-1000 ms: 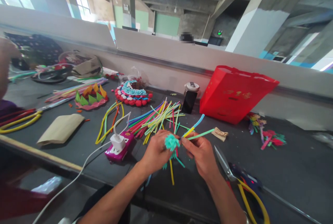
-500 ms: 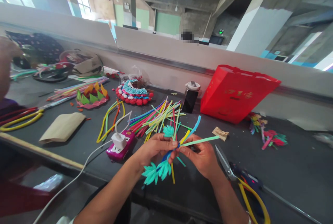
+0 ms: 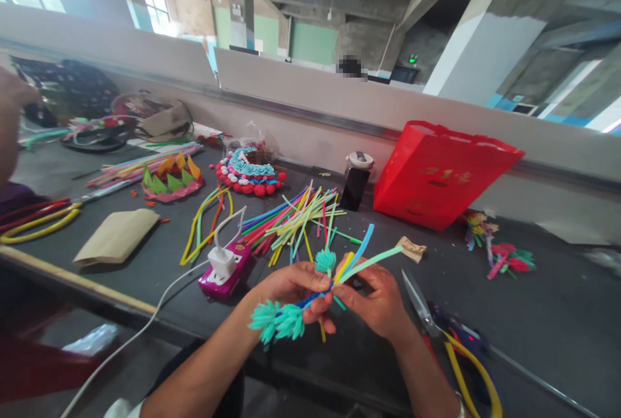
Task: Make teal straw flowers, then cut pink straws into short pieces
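Note:
My left hand [image 3: 301, 283] is closed round a dark blue pipe-cleaner stem [image 3: 310, 300], gripping it between thumb and fingers. Fluffy turquoise flowers [image 3: 290, 322] hang from its lower left end, and a single turquoise flower [image 3: 325, 261] stands up beside my left thumb. At the other end, a yellow pipe cleaner [image 3: 345, 265], a light blue one [image 3: 363, 242] and a pale green one [image 3: 376, 259] fan out to the upper right. My right hand [image 3: 381, 295] pinches the base of these loose ends, close against my left fingertips. Its other fingers are partly hidden behind them.
Loose pipe cleaners [image 3: 301, 214] lie in a pile beyond my hands. Yellow-handled scissors [image 3: 422, 308] rest to the right near a dark tool. A purple power strip [image 3: 237, 256] stands left, a red bag [image 3: 441, 175] and a cup [image 3: 359, 160] behind. Another person's arm [image 3: 10, 120] shows far left.
The stem has turned so its lower flowers swing left and up. The single flower has shifted right and down, and the loose ends have tilted slightly.

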`<action>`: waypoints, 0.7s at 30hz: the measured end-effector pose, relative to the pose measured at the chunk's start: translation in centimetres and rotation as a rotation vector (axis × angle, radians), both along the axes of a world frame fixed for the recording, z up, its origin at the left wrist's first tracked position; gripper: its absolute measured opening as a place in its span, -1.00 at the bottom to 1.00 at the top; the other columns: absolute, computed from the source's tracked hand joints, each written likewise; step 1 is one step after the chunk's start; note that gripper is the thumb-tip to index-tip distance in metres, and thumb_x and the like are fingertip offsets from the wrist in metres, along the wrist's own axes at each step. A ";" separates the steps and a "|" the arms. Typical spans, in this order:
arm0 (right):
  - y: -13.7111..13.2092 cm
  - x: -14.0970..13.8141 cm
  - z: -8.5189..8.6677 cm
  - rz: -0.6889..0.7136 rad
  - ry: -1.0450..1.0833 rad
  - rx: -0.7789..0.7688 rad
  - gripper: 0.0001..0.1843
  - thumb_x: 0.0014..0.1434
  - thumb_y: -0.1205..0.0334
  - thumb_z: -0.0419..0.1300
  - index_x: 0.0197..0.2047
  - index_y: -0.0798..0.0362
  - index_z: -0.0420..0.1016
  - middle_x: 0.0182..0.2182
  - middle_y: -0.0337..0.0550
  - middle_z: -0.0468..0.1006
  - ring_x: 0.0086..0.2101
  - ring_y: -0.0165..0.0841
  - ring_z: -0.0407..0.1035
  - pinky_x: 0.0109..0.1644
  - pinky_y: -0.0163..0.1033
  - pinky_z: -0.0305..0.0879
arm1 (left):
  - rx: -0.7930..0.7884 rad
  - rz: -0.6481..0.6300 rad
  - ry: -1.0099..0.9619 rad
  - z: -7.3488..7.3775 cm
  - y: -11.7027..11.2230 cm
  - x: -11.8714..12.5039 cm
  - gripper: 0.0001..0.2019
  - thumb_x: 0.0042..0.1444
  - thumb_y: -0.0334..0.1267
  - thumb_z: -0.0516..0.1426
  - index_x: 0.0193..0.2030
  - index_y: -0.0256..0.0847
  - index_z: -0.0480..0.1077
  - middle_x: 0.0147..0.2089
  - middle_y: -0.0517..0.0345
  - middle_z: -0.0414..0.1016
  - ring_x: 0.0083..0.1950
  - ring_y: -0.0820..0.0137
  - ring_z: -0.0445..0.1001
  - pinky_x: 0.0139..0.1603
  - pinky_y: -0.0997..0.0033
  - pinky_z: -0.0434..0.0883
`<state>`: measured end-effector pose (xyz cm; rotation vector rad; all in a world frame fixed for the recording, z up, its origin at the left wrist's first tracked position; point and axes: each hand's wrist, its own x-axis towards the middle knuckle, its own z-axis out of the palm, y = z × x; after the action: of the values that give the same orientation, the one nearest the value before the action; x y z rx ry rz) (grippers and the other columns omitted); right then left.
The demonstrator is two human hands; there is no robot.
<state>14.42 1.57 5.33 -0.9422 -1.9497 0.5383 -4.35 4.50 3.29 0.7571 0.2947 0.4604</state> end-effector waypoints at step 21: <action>0.9 -1.4 -1.0 -0.379 0.147 -0.085 -0.69 0.21 0.04 0.20 -0.44 0.07 0.48 -0.56 -0.22 0.50 -0.52 -0.36 0.37 -0.42 -0.31 0.28 | 1.632 1.073 0.843 0.7 -1.1 2.8 -0.89 0.25 -0.37 0.07 -0.21 -0.25 0.43 -0.32 0.04 0.54 -0.25 0.25 0.45 -0.15 0.19 0.30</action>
<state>12.99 2.45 4.38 -1.2545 -1.5773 0.4573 -1.56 3.39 3.99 2.4191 1.1944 1.4391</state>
